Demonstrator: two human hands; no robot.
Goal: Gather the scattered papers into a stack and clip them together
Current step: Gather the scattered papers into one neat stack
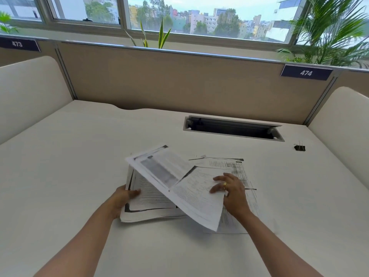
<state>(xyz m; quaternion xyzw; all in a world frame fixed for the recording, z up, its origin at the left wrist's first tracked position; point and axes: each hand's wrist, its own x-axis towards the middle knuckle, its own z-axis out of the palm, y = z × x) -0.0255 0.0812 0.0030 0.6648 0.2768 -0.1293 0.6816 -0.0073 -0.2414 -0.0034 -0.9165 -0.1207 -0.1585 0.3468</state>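
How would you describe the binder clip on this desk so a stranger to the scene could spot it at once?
Find the 474 label on the partition. Straight below it on the white desk, just right of the dark cable slot, lies the binder clip. It is the only small black thing, with wire handles, apart from the papers.

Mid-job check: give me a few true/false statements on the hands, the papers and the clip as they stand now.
1. The clip is fastened on the papers. False: it lies alone on the desk, far right, apart from the papers.
2. The left hand holds the stack at its left edge. True.
3. The right hand holds a lifted sheet tilted over the stack. True.
4. Every paper is already in the stack. False: loose sheets lie flat on the desk by the right hand.
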